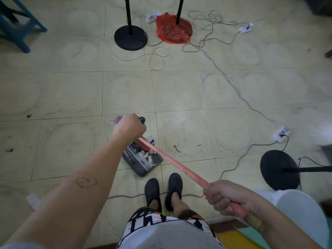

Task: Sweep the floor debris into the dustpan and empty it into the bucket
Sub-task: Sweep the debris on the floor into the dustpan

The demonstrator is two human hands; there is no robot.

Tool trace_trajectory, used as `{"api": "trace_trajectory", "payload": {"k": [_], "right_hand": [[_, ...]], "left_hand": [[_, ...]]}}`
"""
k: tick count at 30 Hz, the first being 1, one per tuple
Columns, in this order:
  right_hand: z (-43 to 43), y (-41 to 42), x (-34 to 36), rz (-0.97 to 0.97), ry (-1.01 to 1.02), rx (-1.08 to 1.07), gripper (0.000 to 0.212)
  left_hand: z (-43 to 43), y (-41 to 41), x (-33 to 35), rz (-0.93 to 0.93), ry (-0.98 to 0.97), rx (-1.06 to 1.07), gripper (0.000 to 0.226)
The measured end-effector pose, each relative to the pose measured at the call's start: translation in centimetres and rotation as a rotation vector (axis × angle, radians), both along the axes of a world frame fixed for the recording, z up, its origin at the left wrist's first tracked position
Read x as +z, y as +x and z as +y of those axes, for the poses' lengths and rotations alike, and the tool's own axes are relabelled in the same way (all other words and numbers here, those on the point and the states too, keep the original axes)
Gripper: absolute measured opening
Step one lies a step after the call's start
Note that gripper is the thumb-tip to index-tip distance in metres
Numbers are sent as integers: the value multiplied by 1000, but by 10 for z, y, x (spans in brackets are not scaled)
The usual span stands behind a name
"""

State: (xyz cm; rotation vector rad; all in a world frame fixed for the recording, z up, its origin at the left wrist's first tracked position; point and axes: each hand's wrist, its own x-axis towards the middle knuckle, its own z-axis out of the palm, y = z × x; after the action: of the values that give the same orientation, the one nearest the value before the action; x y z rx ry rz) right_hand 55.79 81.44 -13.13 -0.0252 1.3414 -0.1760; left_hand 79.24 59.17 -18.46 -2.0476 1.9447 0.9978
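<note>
A grey dustpan (142,165) sits on the tiled floor just ahead of my feet, holding white paper scraps and other debris (148,156). My left hand (130,126) grips the dustpan's upright handle, whose black tip (142,120) pokes out past my fingers. My right hand (222,198) grips the pink broom stick (172,161), which slants down-left into the dustpan. The broom's head is mostly hidden under my left hand. A white rounded container (301,212), possibly the bucket, stands at my right side.
Grey and black cables loop across the floor to power strips (282,133). Black round stand bases sit at the far middle (130,38) and at the right (278,169). A red plastic bag (172,31) covers another base. A blue stool (16,24) stands far left.
</note>
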Motion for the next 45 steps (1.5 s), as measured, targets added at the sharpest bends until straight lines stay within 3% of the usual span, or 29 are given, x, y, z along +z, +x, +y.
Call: {"api": "trace_trajectory", "payload": {"k": [7,12,15,18,22,27,30,33,41,45], "right_hand": [[-16,-4,8,235,-165,188,19],[-24,-13,-11,390,-167,144,19],[-27,-23,-29,485,-135,83,20],[-28,-32,-46,570,-93,92,17],[-28,-40,-65,730,-64,291,8],[-19,-35,-82,810,5,601,29],[-15,-18,-85,819,10,722,27],[-15,0,-88,772,-42,667,33],[-8,47,-46,549,-108,635,12],[-5,64,-32,362,-89,483,13]], "left_hand": [[13,7,2,89,-48,-33,25],[28,25,12,79,-198,-85,28],[31,38,7,-30,-190,-111,35],[37,42,4,-3,-162,-57,40],[46,41,-1,-28,-199,-55,46],[45,38,1,-131,-194,-163,36],[45,33,-1,-163,-221,-222,36],[44,29,-4,-172,-240,-238,36],[41,13,0,-160,-189,-233,28],[40,11,4,-145,-169,-219,22]]}}
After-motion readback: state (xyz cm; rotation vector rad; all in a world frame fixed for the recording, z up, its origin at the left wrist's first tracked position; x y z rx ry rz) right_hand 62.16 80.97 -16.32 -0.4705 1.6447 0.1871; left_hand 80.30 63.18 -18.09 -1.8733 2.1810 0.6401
